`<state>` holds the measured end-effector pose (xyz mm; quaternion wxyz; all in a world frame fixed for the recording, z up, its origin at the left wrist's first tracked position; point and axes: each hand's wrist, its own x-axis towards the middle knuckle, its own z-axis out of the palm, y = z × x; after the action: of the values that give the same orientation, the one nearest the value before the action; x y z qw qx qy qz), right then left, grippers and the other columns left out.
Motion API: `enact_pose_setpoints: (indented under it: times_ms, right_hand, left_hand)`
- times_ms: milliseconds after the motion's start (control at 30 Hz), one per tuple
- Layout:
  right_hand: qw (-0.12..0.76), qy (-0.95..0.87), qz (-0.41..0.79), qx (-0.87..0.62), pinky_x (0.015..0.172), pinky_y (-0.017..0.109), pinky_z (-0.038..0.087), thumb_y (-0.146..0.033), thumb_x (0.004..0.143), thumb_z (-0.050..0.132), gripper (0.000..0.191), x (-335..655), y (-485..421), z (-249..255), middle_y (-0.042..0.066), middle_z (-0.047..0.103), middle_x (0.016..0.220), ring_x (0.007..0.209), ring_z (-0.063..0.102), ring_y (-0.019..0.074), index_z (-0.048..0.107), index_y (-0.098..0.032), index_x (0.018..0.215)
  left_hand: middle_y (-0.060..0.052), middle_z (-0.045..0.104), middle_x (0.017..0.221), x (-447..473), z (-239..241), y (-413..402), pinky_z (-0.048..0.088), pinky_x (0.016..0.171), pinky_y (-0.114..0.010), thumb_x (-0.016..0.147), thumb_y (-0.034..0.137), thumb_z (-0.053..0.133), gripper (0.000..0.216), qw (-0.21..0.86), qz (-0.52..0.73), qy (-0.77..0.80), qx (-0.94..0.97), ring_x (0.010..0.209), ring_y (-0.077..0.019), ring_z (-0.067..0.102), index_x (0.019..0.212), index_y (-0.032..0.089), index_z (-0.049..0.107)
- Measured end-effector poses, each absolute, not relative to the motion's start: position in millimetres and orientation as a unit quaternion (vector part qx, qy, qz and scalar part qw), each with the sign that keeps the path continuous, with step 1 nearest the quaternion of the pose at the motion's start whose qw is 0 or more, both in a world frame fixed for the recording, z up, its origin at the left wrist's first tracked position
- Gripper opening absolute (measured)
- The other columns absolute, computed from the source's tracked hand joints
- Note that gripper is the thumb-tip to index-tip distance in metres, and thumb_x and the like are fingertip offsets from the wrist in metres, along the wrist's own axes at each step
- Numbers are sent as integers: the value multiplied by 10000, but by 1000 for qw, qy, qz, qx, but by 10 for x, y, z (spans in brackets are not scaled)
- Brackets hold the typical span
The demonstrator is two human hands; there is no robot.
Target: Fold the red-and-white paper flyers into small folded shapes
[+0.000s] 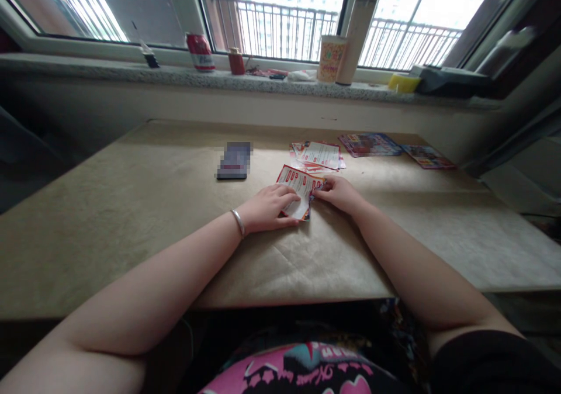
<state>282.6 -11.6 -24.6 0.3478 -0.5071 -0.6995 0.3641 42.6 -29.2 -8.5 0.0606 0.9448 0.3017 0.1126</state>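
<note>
On the tabletop in front of me lies a printed paper leaflet [293, 179], white with red labels and an orange-red border. My left hand [272, 207], a silver bangle at its wrist, rests flat across the leaflet's lower left with the fingers stretched out. At the leaflet's right edge, my right hand [336, 194] pinches the paper between thumb and fingers, where a colourful printed part shows. Just beyond is a loose pile of similar leaflets [322, 155]. Part of the held leaflet is hidden under my left hand.
A dark phone-like slab [234, 161], partly blurred, lies left of the leaflets. Colourful printed sheets [370, 144] and another such sheet [429, 156] lie at the back right. The windowsill [263, 83] holds a red can [200, 52], a paper cup [331, 59] and a tall cylinder [357, 34].
</note>
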Motion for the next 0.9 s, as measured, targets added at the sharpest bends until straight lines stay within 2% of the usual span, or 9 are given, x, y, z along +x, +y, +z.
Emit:
enact_pose_setpoints:
  times_ms: [133, 233, 433, 600, 733, 833, 900]
  right_hand:
    - [331, -733, 308, -508, 592, 251, 454, -250, 709, 656, 274, 2801, -132, -255, 32, 701, 814, 628, 572, 134, 663, -149, 964]
    - [327, -752, 270, -505, 578, 244, 436, -240, 718, 643, 206, 2780, -157, -249, 25, 686, 788, 622, 564, 132, 651, -157, 907]
    - [297, -786, 213, -499, 604, 241, 424, -241, 752, 627, 102, 2794, -207, -205, 20, 674, 752, 632, 565, 130, 652, -169, 820]
    - [267, -807, 183, -494, 606, 241, 401, -249, 787, 610, 86, 2798, -242, -164, 19, 680, 755, 632, 557, 130, 659, -179, 801]
    - [247, -818, 166, -493, 607, 239, 382, -241, 799, 608, 78, 2760, -278, -114, 9, 671, 738, 616, 539, 122, 661, -184, 796]
    - [237, -818, 159, -499, 609, 240, 375, -244, 798, 619, 75, 2740, -291, -95, 9, 669, 739, 615, 534, 121, 664, -184, 799]
    - [241, -815, 162, -501, 609, 239, 375, -249, 795, 625, 78, 2742, -291, -98, 12, 670, 745, 624, 536, 123, 660, -179, 791]
  left_hand:
    - [-93, 567, 1272, 422, -82, -294, 364, 1051, -416, 798, 573, 623, 562, 47, 124, 302, 944, 1185, -277, 504, 1214, 198, 576]
    - [-116, 558, 1279, 412, -86, -296, 336, 1076, -458, 753, 609, 650, 658, 16, 159, 307, 938, 1199, -301, 492, 1249, 189, 550]
    - [-160, 433, 1420, 385, -93, -286, 302, 1131, -443, 788, 586, 625, 840, -35, 206, 281, 937, 1330, -302, 385, 1449, 158, 333]
    - [-173, 307, 1524, 374, -86, -243, 182, 1186, -485, 821, 589, 586, 873, -78, 213, 245, 943, 1421, -323, 253, 1495, 145, 253]
    - [-169, 307, 1530, 378, -78, -226, 94, 1202, -514, 801, 562, 629, 913, -100, 205, 233, 945, 1438, -325, 224, 1507, 147, 223]
    - [-149, 362, 1507, 383, -75, -226, 87, 1204, -522, 807, 524, 640, 854, -105, 204, 248, 941, 1416, -307, 288, 1485, 159, 272]
    - [-145, 388, 1492, 384, -65, -230, 101, 1204, -529, 806, 506, 648, 733, -109, 212, 257, 937, 1390, -299, 338, 1405, 164, 402]
